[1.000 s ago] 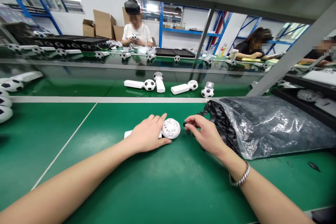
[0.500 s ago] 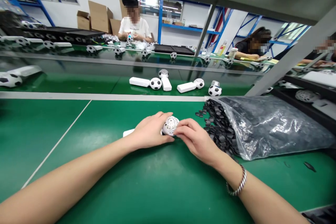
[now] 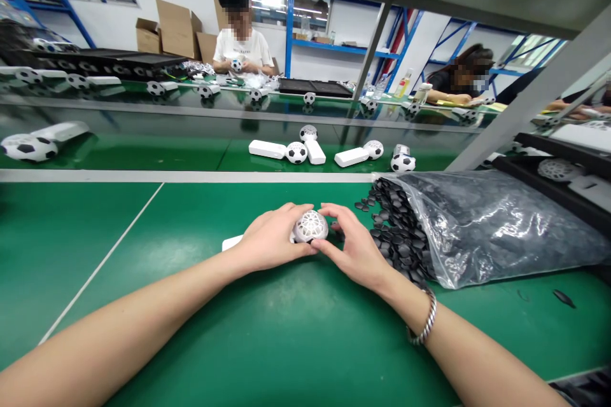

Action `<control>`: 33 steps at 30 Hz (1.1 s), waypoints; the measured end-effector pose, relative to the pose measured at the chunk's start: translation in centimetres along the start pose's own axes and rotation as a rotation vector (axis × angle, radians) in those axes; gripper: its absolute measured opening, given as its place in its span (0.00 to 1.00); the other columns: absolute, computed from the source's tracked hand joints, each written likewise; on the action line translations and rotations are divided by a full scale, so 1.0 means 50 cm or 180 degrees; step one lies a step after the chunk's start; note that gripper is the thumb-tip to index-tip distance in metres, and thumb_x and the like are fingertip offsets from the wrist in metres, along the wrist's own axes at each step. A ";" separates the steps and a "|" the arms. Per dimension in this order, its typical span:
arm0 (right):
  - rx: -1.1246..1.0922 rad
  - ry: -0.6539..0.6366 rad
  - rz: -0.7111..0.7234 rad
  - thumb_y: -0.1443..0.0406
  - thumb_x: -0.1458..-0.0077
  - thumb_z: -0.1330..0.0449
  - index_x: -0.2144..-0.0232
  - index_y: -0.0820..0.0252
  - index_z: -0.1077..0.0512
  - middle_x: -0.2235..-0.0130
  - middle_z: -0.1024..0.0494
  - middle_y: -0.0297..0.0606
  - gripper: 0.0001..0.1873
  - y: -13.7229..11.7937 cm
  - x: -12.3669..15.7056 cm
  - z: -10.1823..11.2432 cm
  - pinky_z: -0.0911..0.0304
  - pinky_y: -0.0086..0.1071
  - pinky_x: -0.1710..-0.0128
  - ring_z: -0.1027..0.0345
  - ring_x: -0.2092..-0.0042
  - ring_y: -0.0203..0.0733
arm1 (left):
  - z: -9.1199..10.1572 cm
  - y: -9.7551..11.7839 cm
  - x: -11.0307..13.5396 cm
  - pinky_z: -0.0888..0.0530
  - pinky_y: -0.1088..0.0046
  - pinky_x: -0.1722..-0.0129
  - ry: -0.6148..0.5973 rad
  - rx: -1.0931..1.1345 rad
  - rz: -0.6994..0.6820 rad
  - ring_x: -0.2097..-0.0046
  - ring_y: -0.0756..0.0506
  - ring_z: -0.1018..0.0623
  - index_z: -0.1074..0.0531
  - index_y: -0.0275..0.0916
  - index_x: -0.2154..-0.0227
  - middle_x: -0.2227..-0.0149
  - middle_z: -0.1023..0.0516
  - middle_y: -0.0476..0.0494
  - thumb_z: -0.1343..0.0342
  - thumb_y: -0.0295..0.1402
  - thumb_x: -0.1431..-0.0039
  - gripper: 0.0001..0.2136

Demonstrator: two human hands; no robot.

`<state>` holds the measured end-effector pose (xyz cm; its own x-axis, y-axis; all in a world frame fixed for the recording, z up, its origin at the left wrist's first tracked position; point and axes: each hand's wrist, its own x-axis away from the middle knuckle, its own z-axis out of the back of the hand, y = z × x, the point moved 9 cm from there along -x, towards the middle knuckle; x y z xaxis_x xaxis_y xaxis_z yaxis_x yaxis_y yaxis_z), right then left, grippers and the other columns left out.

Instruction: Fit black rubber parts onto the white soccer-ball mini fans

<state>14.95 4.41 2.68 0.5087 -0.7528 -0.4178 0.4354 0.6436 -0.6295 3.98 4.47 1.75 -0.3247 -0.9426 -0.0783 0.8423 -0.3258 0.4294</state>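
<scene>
Fan [image 3: 310, 226] is gripped by left hand [image 3: 268, 240] and right hand [image 3: 354, 249], fingers curled around its head; bag [image 3: 482, 226], apparently of black parts, at 3 o'clock.

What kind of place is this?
Most likely a factory assembly line. The left hand grips a white lattice-headed gadget; matching football-patterned ones lie on the long green bench, a clear plastic bag of small black parts sits nearby, and other people work behind.
</scene>
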 end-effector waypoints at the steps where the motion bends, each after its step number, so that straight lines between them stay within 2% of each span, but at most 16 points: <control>1: -0.0083 -0.0095 -0.0068 0.63 0.49 0.42 0.51 0.55 0.41 0.50 0.36 0.42 0.22 0.006 0.000 -0.007 0.41 0.41 0.51 0.43 0.48 0.45 | 0.001 0.000 0.000 0.32 0.68 0.60 0.0004 0.0018 0.0005 0.54 0.40 0.30 0.44 0.47 0.46 0.52 0.33 0.46 0.47 0.49 0.53 0.30; 4: -0.0239 -0.0265 -0.0181 0.63 0.47 0.44 0.50 0.55 0.42 0.50 0.35 0.42 0.22 0.012 0.002 -0.022 0.42 0.41 0.49 0.41 0.49 0.44 | 0.003 0.000 0.000 0.32 0.67 0.59 0.0028 0.0100 0.0003 0.53 0.41 0.30 0.43 0.47 0.47 0.52 0.33 0.47 0.46 0.48 0.52 0.29; 8: -0.0355 -0.0258 -0.0220 0.64 0.47 0.45 0.51 0.56 0.42 0.51 0.34 0.41 0.20 0.007 0.002 -0.025 0.39 0.38 0.52 0.39 0.51 0.42 | 0.003 0.000 0.000 0.32 0.67 0.58 0.0070 0.0163 -0.0001 0.54 0.41 0.30 0.41 0.48 0.49 0.53 0.32 0.47 0.46 0.47 0.53 0.27; 12: -0.0612 -0.0166 -0.0385 0.62 0.47 0.45 0.53 0.57 0.41 0.55 0.31 0.40 0.18 0.039 -0.008 -0.003 0.36 0.33 0.58 0.36 0.55 0.39 | 0.002 0.000 0.001 0.32 0.67 0.58 0.0049 0.0181 -0.0034 0.54 0.42 0.30 0.42 0.49 0.49 0.52 0.32 0.49 0.45 0.47 0.53 0.27; 14: -0.0364 0.0141 -0.0535 0.61 0.46 0.46 0.57 0.58 0.37 0.58 0.31 0.40 0.14 0.074 -0.012 0.033 0.36 0.33 0.61 0.34 0.59 0.38 | 0.002 -0.006 0.001 0.32 0.67 0.58 0.0001 0.0204 0.0008 0.54 0.41 0.30 0.43 0.48 0.49 0.51 0.32 0.49 0.43 0.46 0.55 0.29; 16: 0.0184 0.0370 -0.0601 0.61 0.46 0.46 0.62 0.59 0.33 0.61 0.31 0.39 0.11 0.102 -0.013 0.066 0.36 0.34 0.63 0.35 0.63 0.38 | 0.001 -0.014 0.001 0.32 0.67 0.61 -0.0077 0.0164 0.0082 0.55 0.41 0.29 0.42 0.46 0.51 0.53 0.31 0.48 0.43 0.43 0.56 0.28; 18: 0.0664 0.0272 -0.0566 0.61 0.49 0.43 0.66 0.59 0.30 0.65 0.31 0.38 0.09 0.116 -0.012 0.073 0.37 0.35 0.62 0.36 0.63 0.39 | 0.006 -0.017 0.000 0.32 0.67 0.60 -0.0055 0.0020 0.0033 0.56 0.41 0.29 0.41 0.45 0.52 0.53 0.31 0.48 0.45 0.39 0.54 0.24; 20: 0.0964 -0.0016 -0.0514 0.60 0.51 0.41 0.67 0.58 0.28 0.67 0.31 0.38 0.09 0.119 -0.011 0.059 0.39 0.36 0.60 0.37 0.62 0.41 | 0.014 -0.008 -0.001 0.34 0.65 0.56 0.0073 -0.0169 -0.0188 0.53 0.41 0.31 0.41 0.46 0.51 0.51 0.33 0.48 0.49 0.32 0.52 0.23; 24: 0.1412 -0.0355 -0.0301 0.62 0.48 0.43 0.65 0.58 0.28 0.66 0.29 0.39 0.08 0.096 -0.014 0.025 0.40 0.37 0.59 0.39 0.60 0.43 | 0.017 0.003 -0.003 0.37 0.63 0.54 0.0211 -0.0435 -0.0446 0.51 0.41 0.35 0.40 0.48 0.49 0.51 0.34 0.47 0.54 0.22 0.54 0.27; 27: 0.1764 -0.0428 -0.0058 0.64 0.46 0.45 0.65 0.59 0.28 0.65 0.28 0.41 0.08 0.070 -0.018 0.010 0.42 0.38 0.60 0.39 0.61 0.44 | 0.013 0.003 -0.006 0.38 0.63 0.53 0.0235 -0.0477 -0.0475 0.52 0.42 0.34 0.40 0.48 0.49 0.53 0.33 0.46 0.55 0.20 0.55 0.28; 31: 0.2128 -0.0511 0.0174 0.67 0.46 0.46 0.59 0.57 0.31 0.59 0.28 0.41 0.11 0.045 -0.016 -0.002 0.44 0.38 0.62 0.39 0.59 0.45 | 0.010 0.003 -0.007 0.38 0.63 0.53 0.0265 -0.0476 -0.0507 0.54 0.43 0.34 0.40 0.47 0.49 0.55 0.32 0.46 0.55 0.21 0.53 0.27; 33: 0.2243 -0.0692 0.0281 0.68 0.44 0.47 0.60 0.57 0.31 0.61 0.27 0.40 0.10 0.040 -0.014 -0.016 0.45 0.37 0.63 0.39 0.60 0.45 | 0.010 0.001 -0.006 0.38 0.63 0.53 0.0268 -0.0476 -0.0511 0.55 0.43 0.34 0.40 0.47 0.48 0.56 0.31 0.46 0.55 0.21 0.53 0.27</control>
<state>14.88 6.11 1.16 0.6675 -0.6969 -0.2623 0.7223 0.6916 0.0006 3.92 4.77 2.25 -0.4278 -0.8786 -0.2123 0.8392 -0.4734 0.2677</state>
